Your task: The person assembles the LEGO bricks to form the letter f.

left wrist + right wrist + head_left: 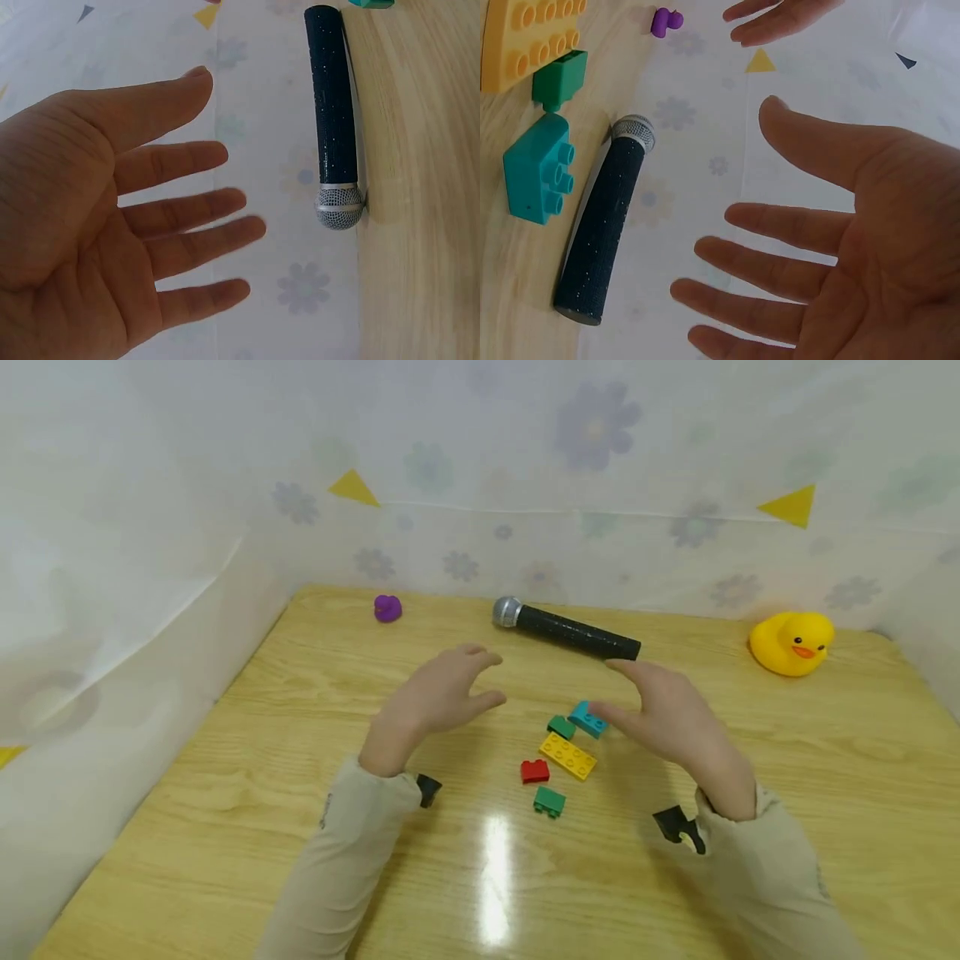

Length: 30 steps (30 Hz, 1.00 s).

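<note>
left hand [437, 693] and right hand [670, 712] — both spread above the table [240, 777], toy bricks [567, 756] between them, microphone [573, 632] beyond.

White glare streak on tabletop [495, 877]

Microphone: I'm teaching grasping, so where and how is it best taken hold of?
The microphone is probably best taken mid-handle, from above: it lies flat, and the long, slim handle suits a crosswise grip. The right hand is nearer the handle's end.
</note>
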### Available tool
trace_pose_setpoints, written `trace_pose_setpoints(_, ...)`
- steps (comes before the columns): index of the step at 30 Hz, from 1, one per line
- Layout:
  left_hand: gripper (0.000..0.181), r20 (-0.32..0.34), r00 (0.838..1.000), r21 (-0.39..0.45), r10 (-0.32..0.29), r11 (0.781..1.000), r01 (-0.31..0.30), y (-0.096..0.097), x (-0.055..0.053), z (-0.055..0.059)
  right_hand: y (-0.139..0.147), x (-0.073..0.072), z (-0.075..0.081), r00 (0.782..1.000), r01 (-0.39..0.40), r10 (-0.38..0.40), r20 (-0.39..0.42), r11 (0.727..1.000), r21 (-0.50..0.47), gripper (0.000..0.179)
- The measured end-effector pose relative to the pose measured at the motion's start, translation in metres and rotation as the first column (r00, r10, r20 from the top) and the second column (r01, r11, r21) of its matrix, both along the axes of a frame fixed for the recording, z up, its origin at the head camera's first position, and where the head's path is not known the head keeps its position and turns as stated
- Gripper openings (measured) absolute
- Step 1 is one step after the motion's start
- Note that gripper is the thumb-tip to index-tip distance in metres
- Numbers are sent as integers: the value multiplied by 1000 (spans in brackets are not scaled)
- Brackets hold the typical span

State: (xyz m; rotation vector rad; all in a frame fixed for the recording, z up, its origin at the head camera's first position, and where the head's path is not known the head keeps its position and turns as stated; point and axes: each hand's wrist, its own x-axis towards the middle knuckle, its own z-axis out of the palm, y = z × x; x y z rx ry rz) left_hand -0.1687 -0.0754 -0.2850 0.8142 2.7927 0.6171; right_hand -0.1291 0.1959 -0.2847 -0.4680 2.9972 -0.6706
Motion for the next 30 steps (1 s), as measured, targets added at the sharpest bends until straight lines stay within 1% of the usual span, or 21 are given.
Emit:
trace_pose_setpoints(2, 47, 8, 999, 20, -53, 998, 53, 4, 1, -1, -3, 2, -1, 1000, -20, 20, -2, 999, -50, 58)
trace_pose_setpoints(4, 41, 16, 996, 31, -91, 995, 91, 9, 2, -1, -8, 4, -3, 999, -41, 40, -18, 994, -103, 49)
trace_pose_setpoints(6, 38, 19, 993, 37, -115, 993, 114, 14, 2, -2, -13, 5, -4, 998, -58, 55, -21, 986, -155, 45)
trace_pose_setpoints(9, 37, 29, 989, 38, -148, 988, 146, 20, 4, -3, -20, 6, -6, 995, -102, 100, -19, 969, -224, 41)
trace_pose_setpoints(13, 36, 61, 978, 74, -202, 978, 197, 26, 7, -9, -25, 7, -9, 989, -147, 148, -18, 953, -263, 38)
trace_pose_setpoints(16, 34, 92, 967, 104, -239, 968, 229, 28, 10, -15, -26, 10, -13, 986, -163, 167, -7, 946, -281, 36)
trace_pose_setpoints(18, 32, 109, 960, 105, -257, 964, 246, 29, 12, -19, -25, 11, -17, 983, -174, 181, -2, 941, -289, 35)
trace_pose_setpoints(21, 29, 131, 954, 93, -269, 962, 258, 31, 15, -26, -22, 14, -24, 978, -193, 209, 22, 934, -301, 33)
trace_pose_setpoints(24, 24, 151, 946, 81, -287, 957, 277, 33, 18, -29, -20, 16, -31, 964, -221, 257, 68, 919, -326, 32)
trace_pose_setpoints(27, 17, 177, 931, 76, -320, 947, 311, 36, 20, -32, -19, 17, -37, 949, -247, 298, 106, 908, -339, 30)
trace_pose_setpoints(30, 11, 204, 918, 70, -341, 940, 334, 39, 23, -33, -20, 18, -40, 936, -257, 322, 141, 902, -348, 25)
